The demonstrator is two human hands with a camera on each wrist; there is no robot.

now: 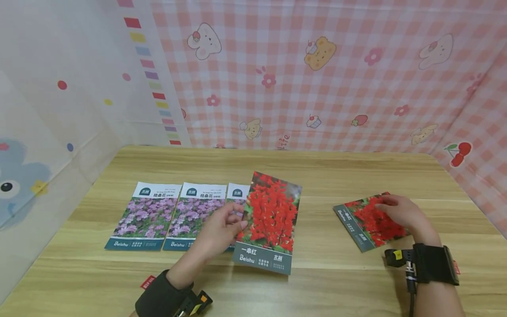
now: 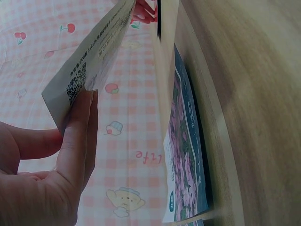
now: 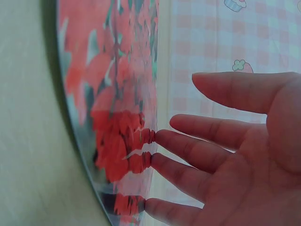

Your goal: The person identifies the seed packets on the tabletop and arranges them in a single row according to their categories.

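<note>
Wooden counter (image 1: 336,281) under a pink checked cloth carries seed packets. Nearest, the left hand (image 1: 220,230) pinches the left edge of a red-flower packet (image 1: 271,220), its long axis running away from the person. Right of it, the right hand (image 1: 400,212) rests straight fingers on a second red packet (image 1: 366,222). Farther left lie purple-flower packets (image 1: 146,215).

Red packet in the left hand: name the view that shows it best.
Head view: the red packet shows its whole front, pinched by the left hand. The left wrist view shows only its back edge; the right wrist view shows another packet.
</note>
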